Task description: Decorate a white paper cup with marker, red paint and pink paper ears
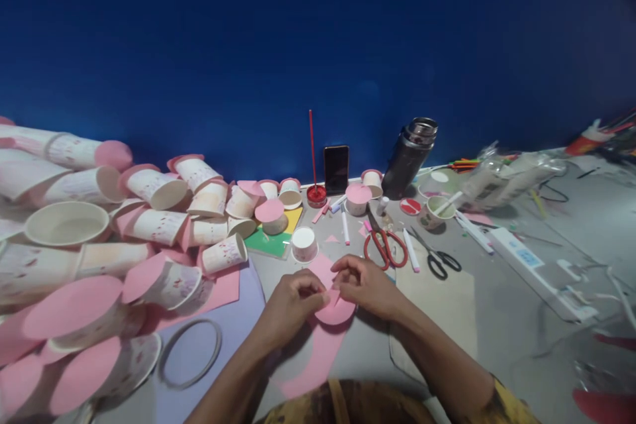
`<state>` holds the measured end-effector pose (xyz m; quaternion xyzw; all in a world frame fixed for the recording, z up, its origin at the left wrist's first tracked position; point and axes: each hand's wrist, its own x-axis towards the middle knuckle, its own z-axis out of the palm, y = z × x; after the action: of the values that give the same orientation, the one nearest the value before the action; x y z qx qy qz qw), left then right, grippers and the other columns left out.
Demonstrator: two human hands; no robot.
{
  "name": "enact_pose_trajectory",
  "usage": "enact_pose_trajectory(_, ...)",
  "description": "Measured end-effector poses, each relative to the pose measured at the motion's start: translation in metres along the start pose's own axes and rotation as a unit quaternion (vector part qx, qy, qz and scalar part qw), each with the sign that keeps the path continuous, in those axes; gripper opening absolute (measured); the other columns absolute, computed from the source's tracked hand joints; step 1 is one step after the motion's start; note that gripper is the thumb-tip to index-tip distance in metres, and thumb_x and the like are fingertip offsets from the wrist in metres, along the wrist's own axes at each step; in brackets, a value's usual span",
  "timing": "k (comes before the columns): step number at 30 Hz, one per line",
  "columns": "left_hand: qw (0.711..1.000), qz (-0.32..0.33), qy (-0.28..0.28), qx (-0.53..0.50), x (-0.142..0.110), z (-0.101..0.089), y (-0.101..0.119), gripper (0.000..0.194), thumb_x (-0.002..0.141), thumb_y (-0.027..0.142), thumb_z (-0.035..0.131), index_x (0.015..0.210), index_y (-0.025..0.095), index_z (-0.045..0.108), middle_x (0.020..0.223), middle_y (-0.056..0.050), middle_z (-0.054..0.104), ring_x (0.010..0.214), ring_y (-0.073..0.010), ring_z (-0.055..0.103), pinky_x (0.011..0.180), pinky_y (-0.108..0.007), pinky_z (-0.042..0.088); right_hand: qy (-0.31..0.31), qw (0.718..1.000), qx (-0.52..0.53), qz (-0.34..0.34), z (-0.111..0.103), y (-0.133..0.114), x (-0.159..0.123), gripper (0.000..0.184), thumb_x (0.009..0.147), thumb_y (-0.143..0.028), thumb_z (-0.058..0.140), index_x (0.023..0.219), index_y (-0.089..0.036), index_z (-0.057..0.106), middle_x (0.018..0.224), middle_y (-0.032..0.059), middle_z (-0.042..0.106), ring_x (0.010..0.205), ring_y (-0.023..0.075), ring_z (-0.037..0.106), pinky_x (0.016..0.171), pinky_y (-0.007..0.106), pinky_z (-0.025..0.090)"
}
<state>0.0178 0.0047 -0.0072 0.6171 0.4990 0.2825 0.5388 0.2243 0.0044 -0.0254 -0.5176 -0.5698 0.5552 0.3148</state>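
From left to right on the surface [511, 344]: printed cups [181, 285] lie on their sides in a loose heap, many bearing pink rounds, apparently massed there to leave me working room. A grey ring [218, 342] rests flat on a lilac sheet [238, 334]. My left hand [295, 301] has its thumb and forefinger closed on the pink disc [336, 313], seemingly to steady it at the slit. The disc lies directly before me, over a pink paper strip [322, 351]. The phone [336, 169] stands upright near the wall [318, 46], perhaps for easy viewing. My right hand [372, 288] meets the disc from the other side, fingers curled, forefinger and thumb slightly parted; whether they grip it I cannot tell. Beyond it lie red-handled scissors [381, 232], a capped marker [411, 252] and black-handled scissors [431, 252], probably set within my reach
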Motion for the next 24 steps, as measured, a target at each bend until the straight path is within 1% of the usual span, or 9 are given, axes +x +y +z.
enact_pose_trajectory(3,1.0,0.017,-0.001,-0.009,-0.001,-0.001,0.002,0.018,0.073,0.034,0.072,0.063,0.019,0.071,0.093,-0.008,0.074,0.087,-0.0227,0.066,0.08,-0.033,0.047,0.014,0.999,-0.048,-0.007,-0.002,-0.002,0.002,0.034,0.075,-0.024,0.074,0.107,-0.018,0.07,0.083,-0.0024,0.065,0.068,0.0117,0.052,0.061,0.024,0.037)
enact_pose_trajectory(5,1.0,0.018,-0.004,-0.026,-0.002,-0.002,0.005,0.017,0.072,0.033,0.073,0.063,0.019,0.071,0.113,-0.012,0.075,0.106,-0.0281,0.068,0.093,-0.037,0.048,0.012,0.999,-0.041,-0.011,-0.002,-0.004,0.004,0.037,0.075,-0.024,0.076,0.11,-0.019,0.069,0.086,-0.0029,0.064,0.068,0.0109,0.051,0.061,0.024,0.037)
enact_pose_trajectory(7,0.999,0.005,-0.01,-0.041,-0.004,-0.002,0.007,0.016,0.072,0.033,0.073,0.063,0.02,0.07,0.124,-0.013,0.075,0.114,-0.0316,0.068,0.1,-0.04,0.047,0.007,1.0,-0.025,-0.011,-0.001,-0.006,0.005,0.04,0.075,-0.025,0.078,0.112,-0.019,0.067,0.086,-0.0036,0.064,0.068,0.0105,0.052,0.061,0.023,0.038)
enact_pose_trajectory(14,0.996,-0.004,-0.026,-0.083,-0.007,0.001,0.005,0.016,0.072,0.032,0.075,0.065,0.02,0.069,0.123,-0.015,0.077,0.112,-0.0344,0.071,0.102,-0.045,0.049,-0.027,1.0,-0.01,0.005,-0.004,-0.007,0.007,0.048,0.071,-0.026,0.084,0.116,-0.021,0.067,0.087,-0.0033,0.067,0.067,0.0108,0.053,0.059,0.022,0.039)
enact_pose_trajectory(18,0.998,-0.009,-0.019,-0.065,-0.006,-0.001,0.004,0.014,0.072,0.03,0.073,0.064,0.02,0.069,0.123,-0.015,0.078,0.112,-0.0341,0.07,0.102,-0.045,0.048,-0.031,0.999,-0.043,-0.003,-0.02,-0.017,0.005,0.033,0.075,-0.027,0.079,0.107,-0.019,0.072,0.082,-0.0017,0.069,0.069,0.0131,0.059,0.061,0.024,0.043)
enact_pose_trajectory(19,0.998,-0.014,-0.016,-0.065,-0.006,-0.001,0.004,0.015,0.072,0.031,0.073,0.064,0.02,0.069,0.122,-0.015,0.078,0.113,-0.0342,0.07,0.101,-0.045,0.048,-0.013,0.998,-0.066,-0.004,-0.028,-0.02,0.006,0.024,0.077,-0.027,0.076,0.1,-0.019,0.073,0.077,-0.0017,0.069,0.067,0.0137,0.06,0.061,0.024,0.043)
enact_pose_trajectory(21,0.997,-0.023,-0.006,-0.07,-0.005,-0.002,0.005,0.017,0.072,0.032,0.074,0.062,0.02,0.068,0.119,-0.015,0.078,0.114,-0.0342,0.07,0.099,-0.044,0.049,0.066,0.988,-0.138,-0.006,-0.049,-0.025,0.01,0.01,0.08,-0.028,0.072,0.084,-0.019,0.074,0.07,-0.0009,0.069,0.065,0.0152,0.061,0.061,0.026,0.044)
enact_pose_trajectory(23,0.997,-0.031,0.008,-0.073,-0.005,-0.002,0.005,0.018,0.071,0.033,0.074,0.061,0.02,0.067,0.119,-0.016,0.078,0.112,-0.034,0.07,0.098,-0.044,0.049,0.202,0.959,-0.199,-0.015,-0.075,-0.026,0.022,0.009,0.079,-0.028,0.072,0.076,-0.02,0.074,0.07,0.0006,0.071,0.066,0.0176,0.065,0.065,0.028,0.046)
enact_pose_trajectory(24,0.997,-0.031,0.014,-0.075,-0.004,-0.002,0.005,0.019,0.071,0.033,0.075,0.061,0.02,0.067,0.119,-0.016,0.078,0.112,-0.0339,0.07,0.098,-0.044,0.049,0.252,0.945,-0.206,-0.012,-0.089,-0.025,0.029,0.009,0.079,-0.028,0.072,0.081,-0.019,0.075,0.074,0.0017,0.072,0.07,0.0191,0.066,0.068,0.03,0.046)
